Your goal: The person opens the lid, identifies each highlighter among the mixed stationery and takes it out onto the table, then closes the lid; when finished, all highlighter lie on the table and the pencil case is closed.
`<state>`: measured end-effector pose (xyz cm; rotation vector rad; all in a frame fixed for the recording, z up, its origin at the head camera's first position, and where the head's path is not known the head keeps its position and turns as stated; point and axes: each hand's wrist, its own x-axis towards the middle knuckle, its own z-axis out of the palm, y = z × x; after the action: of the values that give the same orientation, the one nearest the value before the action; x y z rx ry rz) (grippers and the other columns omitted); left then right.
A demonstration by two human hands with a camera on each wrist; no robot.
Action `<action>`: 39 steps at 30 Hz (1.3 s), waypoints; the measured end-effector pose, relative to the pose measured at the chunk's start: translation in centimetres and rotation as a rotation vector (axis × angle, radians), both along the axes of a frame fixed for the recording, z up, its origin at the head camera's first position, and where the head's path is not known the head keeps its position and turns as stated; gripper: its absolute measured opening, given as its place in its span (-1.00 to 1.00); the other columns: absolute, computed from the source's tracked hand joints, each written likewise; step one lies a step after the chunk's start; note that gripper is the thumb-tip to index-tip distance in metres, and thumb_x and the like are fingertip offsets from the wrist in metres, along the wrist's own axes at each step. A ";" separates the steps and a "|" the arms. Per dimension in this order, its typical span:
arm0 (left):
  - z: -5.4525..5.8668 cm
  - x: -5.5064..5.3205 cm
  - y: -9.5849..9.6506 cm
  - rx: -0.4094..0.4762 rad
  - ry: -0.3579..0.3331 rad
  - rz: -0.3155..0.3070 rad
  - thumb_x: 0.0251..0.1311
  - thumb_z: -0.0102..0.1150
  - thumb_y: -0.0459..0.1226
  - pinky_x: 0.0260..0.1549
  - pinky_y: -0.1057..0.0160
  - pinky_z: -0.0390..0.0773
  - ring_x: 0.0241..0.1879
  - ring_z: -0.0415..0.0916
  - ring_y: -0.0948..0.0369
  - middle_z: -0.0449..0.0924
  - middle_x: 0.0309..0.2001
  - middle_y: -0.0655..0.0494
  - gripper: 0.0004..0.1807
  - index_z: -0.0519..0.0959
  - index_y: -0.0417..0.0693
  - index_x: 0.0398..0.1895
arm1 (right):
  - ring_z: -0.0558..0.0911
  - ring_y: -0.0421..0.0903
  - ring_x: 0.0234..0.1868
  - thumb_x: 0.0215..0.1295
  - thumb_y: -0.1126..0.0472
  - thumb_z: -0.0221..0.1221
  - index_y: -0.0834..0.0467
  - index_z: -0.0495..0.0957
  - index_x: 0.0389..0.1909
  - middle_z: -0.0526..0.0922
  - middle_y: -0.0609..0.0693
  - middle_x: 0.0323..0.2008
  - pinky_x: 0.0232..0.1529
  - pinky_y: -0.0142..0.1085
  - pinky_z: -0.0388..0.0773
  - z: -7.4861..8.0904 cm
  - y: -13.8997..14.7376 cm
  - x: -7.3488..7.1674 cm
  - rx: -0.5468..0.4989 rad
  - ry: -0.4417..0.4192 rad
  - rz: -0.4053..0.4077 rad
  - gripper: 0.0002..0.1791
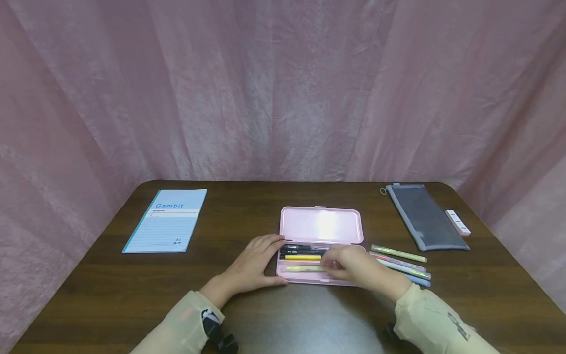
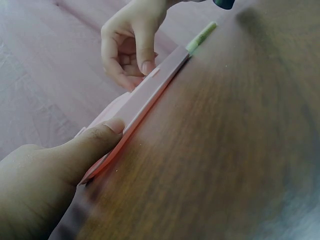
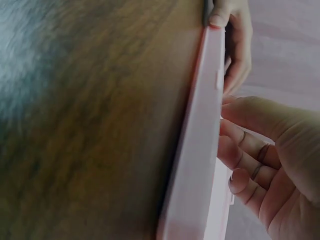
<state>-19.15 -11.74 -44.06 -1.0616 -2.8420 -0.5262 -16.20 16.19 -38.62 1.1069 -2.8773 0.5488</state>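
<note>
A pink pencil case (image 1: 321, 225) lies on the table with its lid tipped back. My left hand (image 1: 252, 261) holds its left end, thumb (image 2: 102, 137) against the front wall and fingers toward the rear corner. Inside the case are several black pens (image 1: 295, 249), a yellow pen (image 1: 302, 257) and, in the front part, a pale yellow-green pen (image 1: 302, 268). My right hand (image 1: 353, 264) reaches into the case and pinches the right end of that pale pen. In both wrist views the case wall (image 3: 197, 125) hides the pens and the right fingertips.
Several pastel pens, among them a green one (image 1: 400, 253), lie right of the case, partly behind my right forearm. Farther right are a grey mesh pouch (image 1: 426, 216) and a small white block (image 1: 458, 222). A light-blue notebook (image 1: 168, 221) lies at the left.
</note>
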 end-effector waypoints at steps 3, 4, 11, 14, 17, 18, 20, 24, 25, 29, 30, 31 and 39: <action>0.0 0.0 0.0 -0.002 -0.005 0.000 -0.04 0.17 0.38 0.43 -0.03 0.14 0.45 0.11 0.08 0.20 0.44 0.10 0.03 0.21 0.04 0.43 | 0.52 -0.38 -0.44 0.12 0.25 0.35 0.06 0.70 -0.28 0.65 -0.19 -0.41 -0.36 -0.47 0.55 -0.2 -0.1 0.0 0.011 0.019 0.001 -0.87; 0.0 0.0 0.0 -0.002 -0.005 0.001 -0.04 0.17 0.38 0.43 -0.03 0.15 0.45 0.11 0.08 0.20 0.44 0.10 0.03 0.21 0.04 0.43 | 0.54 -0.38 -0.43 0.12 0.24 0.35 0.06 0.70 -0.28 0.65 -0.18 -0.41 -0.36 -0.46 0.55 -0.2 -0.2 0.0 0.016 0.029 0.002 -0.87; 0.0 0.0 0.0 -0.009 -0.005 0.002 -0.03 0.16 0.38 0.42 -0.02 0.15 0.45 0.11 0.08 0.19 0.45 0.09 0.03 0.20 0.04 0.44 | 0.51 -0.39 -0.48 0.07 0.18 0.39 0.04 0.72 -0.31 0.60 -0.21 -0.48 -0.44 -0.51 0.47 -0.6 -0.5 0.0 0.067 0.082 0.001 -0.86; 0.1 0.0 0.0 -0.008 -0.003 -0.001 -0.03 0.15 0.38 0.42 -0.02 0.15 0.45 0.11 0.08 0.19 0.45 0.09 0.03 0.20 0.03 0.44 | 0.44 -0.40 -0.51 0.06 0.17 0.40 0.04 0.72 -0.32 0.56 -0.21 -0.51 -0.47 -0.52 0.43 -0.7 -0.6 0.0 0.075 0.081 -0.011 -0.86; 0.1 0.0 0.0 -0.006 -0.002 -0.001 -0.03 0.15 0.39 0.42 -0.03 0.16 0.45 0.11 0.08 0.19 0.45 0.09 0.03 0.20 0.03 0.44 | 0.41 -0.40 -0.52 0.07 0.15 0.40 0.05 0.72 -0.33 0.55 -0.21 -0.52 -0.47 -0.52 0.42 -0.7 -0.7 -0.1 0.079 0.068 -0.019 -0.86; 0.1 0.0 0.0 -0.007 -0.001 0.000 -0.03 0.15 0.39 0.42 -0.02 0.16 0.45 0.11 0.08 0.19 0.45 0.09 0.03 0.20 0.03 0.44 | 0.40 -0.40 -0.52 0.07 0.15 0.40 0.05 0.72 -0.33 0.55 -0.21 -0.53 -0.47 -0.52 0.41 -0.7 -0.7 -0.1 0.081 0.066 -0.021 -0.87; 0.1 0.0 0.0 -0.008 -0.001 0.003 -0.03 0.15 0.39 0.42 -0.02 0.16 0.45 0.11 0.08 0.19 0.45 0.09 0.03 0.21 0.03 0.44 | 0.40 -0.40 -0.53 0.07 0.14 0.39 0.05 0.72 -0.34 0.54 -0.21 -0.53 -0.48 -0.52 0.40 -0.7 -0.8 -0.1 0.088 0.065 -0.018 -0.87; 0.0 0.0 0.0 -0.009 -0.003 0.006 -0.04 0.15 0.40 0.42 -0.03 0.16 0.44 0.12 0.08 0.20 0.45 0.09 0.04 0.21 0.03 0.43 | 0.39 -0.39 -0.53 0.07 0.14 0.39 0.04 0.72 -0.35 0.53 -0.21 -0.53 -0.47 -0.52 0.40 -0.8 -0.9 -0.2 0.093 0.071 -0.014 -0.88; 0.0 0.0 0.0 -0.009 -0.004 0.006 -0.04 0.15 0.40 0.42 -0.03 0.16 0.44 0.12 0.08 0.20 0.45 0.09 0.04 0.21 0.03 0.43 | 0.41 -0.39 -0.52 0.08 0.15 0.39 0.04 0.71 -0.35 0.54 -0.20 -0.52 -0.46 -0.52 0.42 -0.8 -0.9 -0.2 0.090 0.070 -0.016 -0.88; -0.1 0.0 0.0 -0.005 -0.006 0.007 -0.04 0.16 0.39 0.42 -0.03 0.15 0.44 0.12 0.08 0.20 0.44 0.08 0.04 0.21 0.02 0.44 | 0.45 -0.38 -0.48 0.08 0.16 0.39 0.05 0.70 -0.35 0.55 -0.19 -0.46 -0.42 -0.50 0.48 -0.8 -0.9 0.0 0.079 0.067 -0.029 -0.89; -0.1 0.0 0.0 -0.004 -0.007 0.006 -0.04 0.17 0.38 0.42 -0.03 0.16 0.44 0.12 0.07 0.20 0.44 0.08 0.04 0.21 0.02 0.44 | 0.46 -0.37 -0.47 0.09 0.16 0.38 0.05 0.70 -0.34 0.55 -0.19 -0.45 -0.41 -0.49 0.49 -0.8 -0.9 0.1 0.079 0.066 -0.032 -0.88; -0.1 0.0 0.0 -0.003 -0.009 0.006 -0.04 0.17 0.38 0.42 -0.04 0.16 0.44 0.12 0.07 0.20 0.44 0.08 0.04 0.21 0.02 0.44 | 0.47 -0.37 -0.47 0.09 0.16 0.38 0.05 0.69 -0.34 0.55 -0.18 -0.44 -0.40 -0.48 0.50 -0.7 -0.9 0.1 0.081 0.066 -0.036 -0.88; 0.1 0.1 0.0 0.002 -0.021 0.004 -0.04 0.16 0.39 0.42 -0.04 0.16 0.45 0.11 0.08 0.19 0.45 0.10 0.03 0.21 0.03 0.43 | 0.51 -0.37 -0.48 0.10 0.16 0.37 0.00 0.66 -0.36 0.61 -0.20 -0.43 -0.40 -0.45 0.53 0.1 -0.9 0.4 0.102 0.092 -0.031 -0.90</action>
<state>-19.05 -11.73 -43.98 -1.0561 -2.8602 -0.5429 -15.75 15.33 -38.53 1.0678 -2.8655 0.3443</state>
